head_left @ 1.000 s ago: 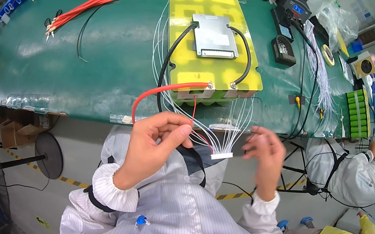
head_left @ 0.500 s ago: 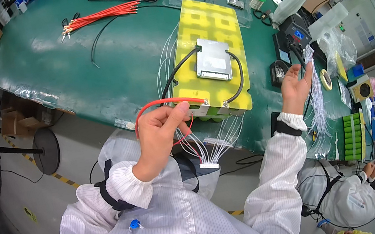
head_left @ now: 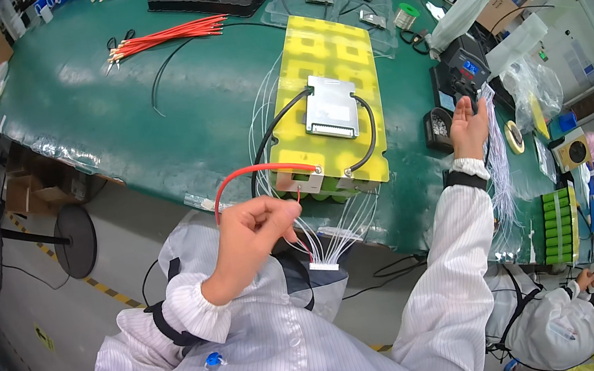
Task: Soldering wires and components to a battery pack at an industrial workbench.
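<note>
Left hand [head_left: 254, 231] is closed in a pinch on the bundle of thin white wires [head_left: 339, 229], held just above the small white connector [head_left: 324, 266] that hangs at their end below the table edge. The red cable [head_left: 256, 170] arcs over the same hand; whether it is gripped too or only draped cannot be told.

Right hand [head_left: 468, 129] is raised with fingers half open at a loose hank of white wires [head_left: 499, 177] hanging along the right side of the bench; thumb side is hidden, so a firm hold cannot be confirmed.

The yellow battery pack [head_left: 327, 107] lies on the green table [head_left: 145, 108], near its front edge, with a grey board [head_left: 331, 106] on top and 2 black cables [head_left: 279, 122] looped to it.

Handling, as judged:
- white wires: light, limp, easily tangled, thin enough to be damaged at the solder ends; best taken as a bundle close to the connector, not pulled singly
- connector: small, rigid, light; to be held by its body
- pack: likely heavy and stiff; not to be dragged by its leads

Hard to make out:
- wire count, connector pins
- solder points at the pack's front, hidden behind the left hand
- where the right-hand hank ends, lost at the rim distortion

A second person in white is cut off at lower right
</note>
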Available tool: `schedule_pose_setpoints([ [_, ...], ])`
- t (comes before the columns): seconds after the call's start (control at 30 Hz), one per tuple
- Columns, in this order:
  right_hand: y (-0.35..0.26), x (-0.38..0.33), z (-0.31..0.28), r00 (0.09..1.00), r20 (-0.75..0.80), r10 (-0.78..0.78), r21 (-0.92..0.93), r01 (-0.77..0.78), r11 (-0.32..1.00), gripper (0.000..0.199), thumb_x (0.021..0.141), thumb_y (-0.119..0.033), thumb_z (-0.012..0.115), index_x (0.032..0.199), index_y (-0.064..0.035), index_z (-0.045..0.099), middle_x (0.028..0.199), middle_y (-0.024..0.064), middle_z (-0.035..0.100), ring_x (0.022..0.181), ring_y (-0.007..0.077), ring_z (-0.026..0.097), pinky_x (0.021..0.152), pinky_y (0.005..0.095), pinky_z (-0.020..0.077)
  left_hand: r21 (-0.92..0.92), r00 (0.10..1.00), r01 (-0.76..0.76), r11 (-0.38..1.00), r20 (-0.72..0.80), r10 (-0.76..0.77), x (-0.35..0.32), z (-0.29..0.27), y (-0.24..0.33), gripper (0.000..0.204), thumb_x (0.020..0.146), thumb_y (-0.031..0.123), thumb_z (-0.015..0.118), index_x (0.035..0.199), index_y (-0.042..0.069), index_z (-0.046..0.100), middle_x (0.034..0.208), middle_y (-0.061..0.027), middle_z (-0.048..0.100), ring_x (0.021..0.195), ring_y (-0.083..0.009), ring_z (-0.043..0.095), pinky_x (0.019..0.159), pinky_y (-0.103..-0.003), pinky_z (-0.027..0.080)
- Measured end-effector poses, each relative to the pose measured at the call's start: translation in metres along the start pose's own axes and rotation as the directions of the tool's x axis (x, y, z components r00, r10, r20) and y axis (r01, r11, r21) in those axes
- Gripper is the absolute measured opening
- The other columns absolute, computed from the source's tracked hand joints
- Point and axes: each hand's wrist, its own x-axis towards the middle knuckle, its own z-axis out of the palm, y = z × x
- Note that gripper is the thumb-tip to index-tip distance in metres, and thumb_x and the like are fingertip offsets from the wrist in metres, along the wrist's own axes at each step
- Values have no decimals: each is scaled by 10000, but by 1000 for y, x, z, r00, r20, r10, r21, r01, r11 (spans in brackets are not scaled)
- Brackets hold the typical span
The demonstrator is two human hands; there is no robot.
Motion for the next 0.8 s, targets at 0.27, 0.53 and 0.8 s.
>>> schedule_pose_setpoints([
  [0.27, -43, -69, 9, 700, 75, -710, -488, 646, 586, 61, 804, -27, 641, 770, -14, 592, 626, 56, 574, 481, 119, 534, 458, 209, 388, 85, 989, -147, 985, 19, 146, -4, 2, -2, 140, 900, 117, 663, 828, -3, 649, 666, -3, 622, 576, -41, 555, 527, -193, 401],
  [0.53, -72, -243, -31, 786, 403, -468, -217, 579, 786, 505, 915, -251, 445, 1323, 47, 445, 830, 158, 648, 887, 245, 651, 730, 330, 510, 80, 983, -180, 980, 58, 176, -1, -7, -6, 142, 895, 103, 659, 798, 3, 628, 648, 14, 584, 563, -39, 509, 531, -205, 378],
  [0.8, -62, -303, -61, 666, 521, -534, -392, 743, 544, 199, 952, -178, 577, 1036, -28, 478, 692, -10, 351, 575, 75, 306, 548, 237, 244, 134, 930, -366, 921, 99, 355, 8, -16, -13, 110, 860, 94, 674, 830, -7, 643, 959, -67, 552, 927, -145, 534, 801, -273, 420],
])
